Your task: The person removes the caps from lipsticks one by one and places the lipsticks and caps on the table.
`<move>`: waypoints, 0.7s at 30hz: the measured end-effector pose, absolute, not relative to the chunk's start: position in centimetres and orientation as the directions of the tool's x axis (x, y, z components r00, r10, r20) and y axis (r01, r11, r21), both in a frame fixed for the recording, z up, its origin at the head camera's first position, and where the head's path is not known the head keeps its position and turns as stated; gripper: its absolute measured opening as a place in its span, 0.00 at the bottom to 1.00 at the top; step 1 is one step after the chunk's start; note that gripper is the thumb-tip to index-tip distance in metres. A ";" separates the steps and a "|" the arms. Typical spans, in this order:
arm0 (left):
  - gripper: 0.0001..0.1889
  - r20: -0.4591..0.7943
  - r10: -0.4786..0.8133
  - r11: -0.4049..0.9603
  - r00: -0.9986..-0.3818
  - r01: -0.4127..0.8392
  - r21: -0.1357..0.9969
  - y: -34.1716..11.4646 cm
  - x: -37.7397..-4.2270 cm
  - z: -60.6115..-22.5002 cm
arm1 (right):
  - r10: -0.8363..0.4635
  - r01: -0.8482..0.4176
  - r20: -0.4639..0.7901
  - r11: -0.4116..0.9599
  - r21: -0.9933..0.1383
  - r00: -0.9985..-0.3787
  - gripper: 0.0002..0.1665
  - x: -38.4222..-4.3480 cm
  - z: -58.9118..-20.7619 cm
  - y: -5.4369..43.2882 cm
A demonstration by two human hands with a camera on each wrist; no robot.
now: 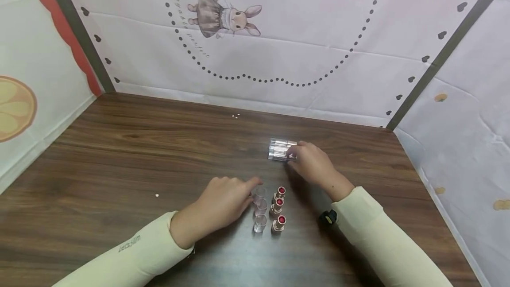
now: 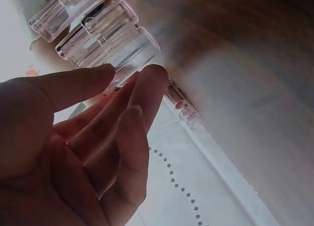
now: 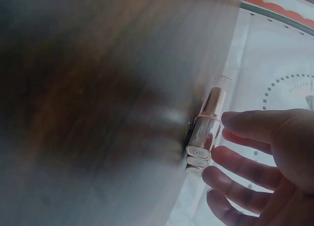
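Three clear lipstick caps (image 1: 260, 223) stand upright in a row on the table. My left hand (image 1: 223, 200) pinches the farthest cap (image 2: 130, 54) between thumb and index finger. Just to the right, three uncapped lipsticks (image 1: 280, 223) stand with red tips up and gold cases below. Farther back, capped lipsticks (image 1: 276, 149) with clear covers lie side by side. At their right end is my right hand (image 1: 312, 163), its fingers loosely extended. In the right wrist view, the thumb tip is right at the nearest lying lipstick (image 3: 207, 123), whose labelled base faces the camera.
The dark wood table (image 1: 131, 163) meets a white printed cloth (image 1: 303, 30) at the back, with more cloth on both sides. Tiny white scraps (image 1: 236, 116) lie near the back edge, and another scrap (image 1: 157, 195) lies left of my left hand.
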State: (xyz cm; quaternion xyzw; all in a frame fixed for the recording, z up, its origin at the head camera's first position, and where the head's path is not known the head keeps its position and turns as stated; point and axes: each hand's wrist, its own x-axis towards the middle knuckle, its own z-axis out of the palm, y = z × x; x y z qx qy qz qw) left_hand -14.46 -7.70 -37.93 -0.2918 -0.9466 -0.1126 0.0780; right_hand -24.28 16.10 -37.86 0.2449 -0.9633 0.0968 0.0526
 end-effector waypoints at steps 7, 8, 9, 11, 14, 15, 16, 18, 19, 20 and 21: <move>0.17 0.230 0.541 0.805 -0.809 0.578 0.136 -7.5 -14.3 -38.1 | -0.433 -0.455 0.150 0.875 -0.166 -0.889 0.08 -24.7 -38.1 15.9; 0.17 0.234 0.538 0.808 -0.809 0.575 0.130 -7.5 -14.2 -38.1 | -0.426 -0.447 0.149 0.879 -0.165 -0.892 0.08 -24.7 -38.1 15.9; 0.17 0.241 0.536 0.811 -0.809 0.572 0.118 -7.5 -14.2 -38.1 | -0.418 -0.440 0.148 0.883 -0.163 -0.896 0.08 -24.8 -38.2 15.8; 0.16 0.253 0.532 0.817 -0.808 0.568 0.100 -7.5 -14.1 -38.1 | -0.402 -0.421 0.139 0.891 -0.168 -0.905 0.08 -24.8 -38.2 15.7; 0.16 0.261 0.528 0.821 -0.808 0.565 0.088 -7.5 -14.1 -38.0 | -0.390 -0.406 0.120 0.896 -0.181 -0.913 0.09 -24.9 -38.3 15.6; 0.15 0.263 0.529 0.820 -0.807 0.566 0.086 -7.5 -14.1 -38.0 | -0.391 -0.407 0.116 0.895 -0.184 -0.913 0.09 -24.9 -38.3 15.5; 0.15 0.265 0.530 0.818 -0.806 0.568 0.091 -7.6 -14.1 -38.0 | -0.395 -0.410 0.115 0.893 -0.185 -0.911 0.09 -24.9 -38.3 15.5; 0.13 0.263 0.530 0.815 -0.806 0.570 0.106 -7.7 -14.1 -37.9 | -0.407 -0.423 0.120 0.888 -0.181 -0.906 0.09 -24.9 -38.3 15.4; 0.13 0.259 0.530 0.813 -0.808 0.571 0.116 -7.7 -14.1 -37.9 | -0.411 -0.428 0.124 0.886 -0.177 -0.903 0.09 -24.9 -38.3 15.4; 0.13 0.255 0.530 0.811 -0.809 0.571 0.126 -7.7 -14.1 -37.8 | -0.415 -0.432 0.127 0.885 -0.174 -0.901 0.08 -24.8 -38.3 15.4; 0.13 0.251 0.530 0.810 -0.810 0.571 0.135 -7.7 -14.1 -37.8 | -0.419 -0.436 0.128 0.883 -0.172 -0.899 0.08 -24.7 -38.3 15.4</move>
